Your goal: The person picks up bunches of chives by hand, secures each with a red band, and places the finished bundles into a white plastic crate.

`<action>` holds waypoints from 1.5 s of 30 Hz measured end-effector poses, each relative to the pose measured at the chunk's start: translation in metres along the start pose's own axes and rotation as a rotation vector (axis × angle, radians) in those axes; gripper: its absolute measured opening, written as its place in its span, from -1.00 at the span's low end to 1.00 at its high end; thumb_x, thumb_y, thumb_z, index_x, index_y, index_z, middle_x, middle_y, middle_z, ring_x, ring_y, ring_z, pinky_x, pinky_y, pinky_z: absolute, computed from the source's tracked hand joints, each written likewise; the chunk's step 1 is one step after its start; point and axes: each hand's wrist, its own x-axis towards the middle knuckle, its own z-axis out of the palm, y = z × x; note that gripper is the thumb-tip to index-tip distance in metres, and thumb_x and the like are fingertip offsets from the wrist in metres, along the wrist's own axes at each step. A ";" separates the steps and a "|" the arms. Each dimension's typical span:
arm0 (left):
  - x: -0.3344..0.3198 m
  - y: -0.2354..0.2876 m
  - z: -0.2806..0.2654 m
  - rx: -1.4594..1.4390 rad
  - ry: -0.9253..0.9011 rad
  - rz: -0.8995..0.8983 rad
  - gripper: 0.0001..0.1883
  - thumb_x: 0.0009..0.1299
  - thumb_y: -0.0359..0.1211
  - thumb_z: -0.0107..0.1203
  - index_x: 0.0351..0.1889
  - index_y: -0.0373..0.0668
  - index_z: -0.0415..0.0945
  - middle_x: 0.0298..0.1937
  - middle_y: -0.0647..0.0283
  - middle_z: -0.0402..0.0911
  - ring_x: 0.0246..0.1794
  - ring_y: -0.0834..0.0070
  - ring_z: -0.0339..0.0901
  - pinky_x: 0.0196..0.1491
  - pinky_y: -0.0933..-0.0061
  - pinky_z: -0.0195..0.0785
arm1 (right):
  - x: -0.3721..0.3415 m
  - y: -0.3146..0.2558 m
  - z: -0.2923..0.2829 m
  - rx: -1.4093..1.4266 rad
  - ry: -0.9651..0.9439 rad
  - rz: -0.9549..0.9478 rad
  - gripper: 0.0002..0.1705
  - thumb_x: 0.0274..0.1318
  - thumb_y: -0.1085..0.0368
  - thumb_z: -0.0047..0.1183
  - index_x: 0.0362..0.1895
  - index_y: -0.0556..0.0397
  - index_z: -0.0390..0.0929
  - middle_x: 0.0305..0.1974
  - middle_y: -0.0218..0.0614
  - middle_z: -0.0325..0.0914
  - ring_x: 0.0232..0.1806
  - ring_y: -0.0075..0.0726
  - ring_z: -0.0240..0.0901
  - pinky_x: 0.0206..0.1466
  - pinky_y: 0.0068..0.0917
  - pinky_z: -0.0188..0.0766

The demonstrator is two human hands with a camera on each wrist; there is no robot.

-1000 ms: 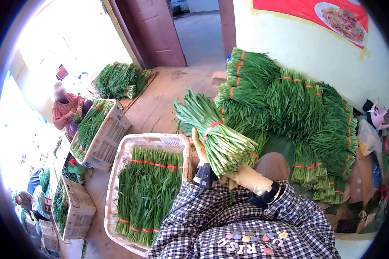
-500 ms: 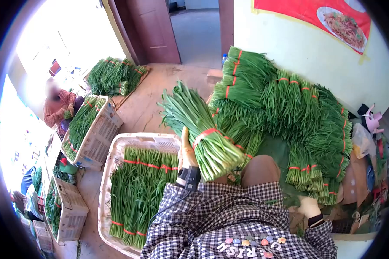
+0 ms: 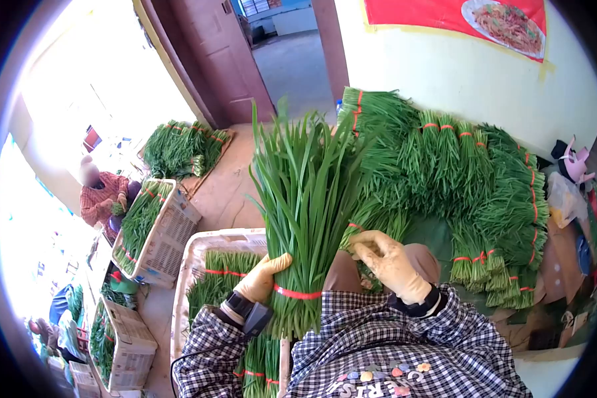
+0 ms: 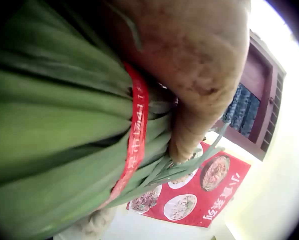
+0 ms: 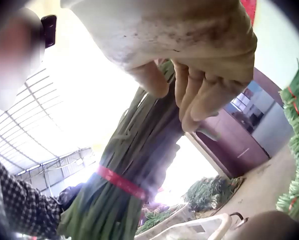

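In the head view my gloved left hand (image 3: 265,278) grips a bunch of garlic chives (image 3: 305,199) from its left side, just above the red tape (image 3: 297,293). The bunch stands upright with leaves up and cut ends down, in front of my lap. The left wrist view shows the thumb and palm (image 4: 194,65) against the leaves beside the printed tape (image 4: 137,130). My gloved right hand (image 3: 391,265) is just right of the bunch, fingers loosely bent. In the right wrist view a gap shows between its thumb (image 5: 154,80) and fingers (image 5: 204,100), which overlap the leaves.
A white crate (image 3: 186,265) of taped chive bunches stands at my left. A large pile of bunches (image 3: 438,166) lies along the wall at right. Further left are more crates (image 3: 156,235), a seated person (image 3: 103,199) and another chive heap (image 3: 179,149). A doorway (image 3: 292,60) is ahead.
The bunch has turned from leaning to upright, leaves now pointing up. My right hand left the cut ends, dropped to the lower right, then came back up beside the bunch. The left hand keeps its hold.
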 end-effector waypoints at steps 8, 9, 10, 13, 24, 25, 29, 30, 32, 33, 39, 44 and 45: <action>-0.008 -0.039 -0.019 -0.103 -0.061 -0.159 -0.37 0.49 -0.15 0.30 0.43 -0.23 0.41 0.27 0.16 0.66 0.22 0.32 0.64 0.32 0.24 0.50 | -0.004 -0.019 -0.008 -0.170 0.074 -0.180 -0.68 0.41 0.36 0.18 0.20 0.07 0.62 -0.29 -0.35 0.70 -0.30 -0.52 0.62 -0.20 -0.54 0.56; -0.007 -0.041 -0.016 -0.094 -0.069 -0.176 -0.37 0.49 -0.15 0.30 0.43 -0.23 0.41 0.27 0.16 0.66 0.22 0.32 0.64 0.32 0.24 0.50 | -0.001 -0.011 -0.006 -0.102 0.001 -0.088 -0.62 0.41 0.34 0.18 0.26 0.08 0.57 -0.30 -0.34 0.70 -0.31 -0.51 0.62 -0.19 -0.51 0.56; -0.007 -0.043 -0.012 -0.092 -0.059 -0.177 -0.37 0.48 -0.17 0.31 0.43 -0.23 0.41 0.27 0.17 0.66 0.22 0.32 0.64 0.32 0.24 0.50 | 0.001 -0.008 -0.006 -0.033 -0.073 0.000 -0.55 0.41 0.32 0.19 0.32 0.09 0.53 -0.30 -0.34 0.70 -0.31 -0.50 0.61 -0.19 -0.49 0.57; -0.007 -0.042 -0.003 -0.091 -0.054 -0.183 -0.37 0.47 -0.18 0.33 0.43 -0.23 0.42 0.26 0.18 0.66 0.21 0.32 0.64 0.32 0.25 0.49 | 0.003 -0.009 -0.009 -0.015 -0.161 0.263 -0.48 0.38 0.31 0.21 0.38 0.10 0.48 -0.32 -0.34 0.69 -0.32 -0.50 0.61 -0.18 -0.49 0.57; -0.009 -0.026 -0.006 0.077 -0.070 -0.189 -0.35 0.47 -0.16 0.33 0.43 -0.23 0.40 0.28 0.18 0.64 0.24 0.32 0.61 0.35 0.26 0.46 | 0.001 -0.008 -0.011 0.002 -0.229 0.219 -0.73 0.41 0.28 0.23 0.06 0.18 0.63 -0.32 -0.37 0.68 -0.44 -0.58 0.55 -0.42 -0.55 0.52; -0.010 -0.023 -0.004 0.138 -0.066 -0.208 -0.34 0.47 -0.17 0.33 0.44 -0.25 0.39 0.28 0.18 0.64 0.24 0.33 0.61 0.36 0.26 0.44 | 0.000 -0.003 -0.010 -0.145 -0.208 0.125 -0.77 0.35 0.24 0.25 -0.06 0.13 0.66 -0.34 -0.29 0.71 -0.40 -0.43 0.63 -0.33 -0.48 0.56; -0.013 -0.030 -0.001 0.228 -0.038 -0.219 -0.35 0.48 -0.21 0.31 0.47 -0.26 0.38 0.29 0.20 0.63 0.27 0.38 0.57 0.39 0.29 0.38 | -0.006 0.022 0.000 -0.745 -0.179 -0.254 -0.79 0.24 0.18 0.29 -0.31 0.06 0.66 -0.40 -0.12 0.70 -0.36 -0.18 0.71 -0.30 -0.36 0.60; -0.015 -0.031 -0.001 0.256 -0.042 -0.246 -0.37 0.51 -0.23 0.29 0.47 -0.26 0.38 0.29 0.22 0.63 0.28 0.41 0.56 0.38 0.33 0.38 | -0.009 0.030 0.004 -0.742 -0.140 -0.286 -0.79 0.33 0.19 0.23 -0.27 0.06 0.63 -0.41 -0.18 0.70 -0.41 -0.25 0.69 -0.34 -0.35 0.60; -0.016 -0.043 -0.007 0.250 -0.022 -0.230 -0.38 0.52 -0.23 0.29 0.47 -0.26 0.40 0.29 0.22 0.63 0.27 0.42 0.56 0.38 0.34 0.38 | -0.015 0.028 0.008 -0.339 -0.145 0.082 -0.82 0.38 0.21 0.18 -0.21 0.06 0.63 -0.40 -0.21 0.71 -0.41 -0.30 0.68 -0.35 -0.38 0.60; -0.015 -0.050 -0.010 0.261 -0.018 -0.221 -0.40 0.52 -0.24 0.28 0.46 -0.26 0.41 0.28 0.23 0.64 0.26 0.42 0.56 0.37 0.36 0.39 | -0.016 0.027 0.010 0.061 -0.119 0.459 -0.83 0.43 0.23 0.14 -0.16 0.07 0.63 -0.38 -0.24 0.72 -0.41 -0.34 0.67 -0.35 -0.40 0.61; -0.021 -0.058 -0.019 0.195 0.011 -0.176 -0.43 0.53 -0.24 0.29 0.42 -0.27 0.44 0.27 0.21 0.65 0.20 0.44 0.61 0.32 0.36 0.45 | -0.008 0.028 -0.062 -0.334 -0.877 0.477 -0.41 0.40 -0.18 0.17 0.07 0.12 0.73 -0.31 -0.15 0.79 -0.25 -0.30 0.76 -0.13 -0.44 0.68; -0.021 -0.047 -0.013 0.210 0.007 -0.190 -0.39 0.54 -0.24 0.28 0.48 -0.25 0.38 0.30 0.22 0.63 0.24 0.45 0.58 0.33 0.37 0.44 | -0.017 -0.037 -0.035 -0.362 -0.333 0.036 -0.76 0.43 0.19 0.16 -0.02 0.06 0.70 -0.22 -0.17 0.77 -0.25 -0.17 0.73 -0.15 -0.33 0.62; -0.020 -0.045 -0.011 0.229 0.013 -0.201 -0.39 0.54 -0.24 0.28 0.48 -0.25 0.38 0.30 0.23 0.63 0.24 0.46 0.57 0.33 0.38 0.44 | -0.016 -0.037 -0.026 -0.309 -0.199 -0.127 -0.82 0.36 0.31 0.21 -0.03 0.08 0.69 -0.21 -0.16 0.75 -0.24 -0.17 0.72 -0.14 -0.32 0.62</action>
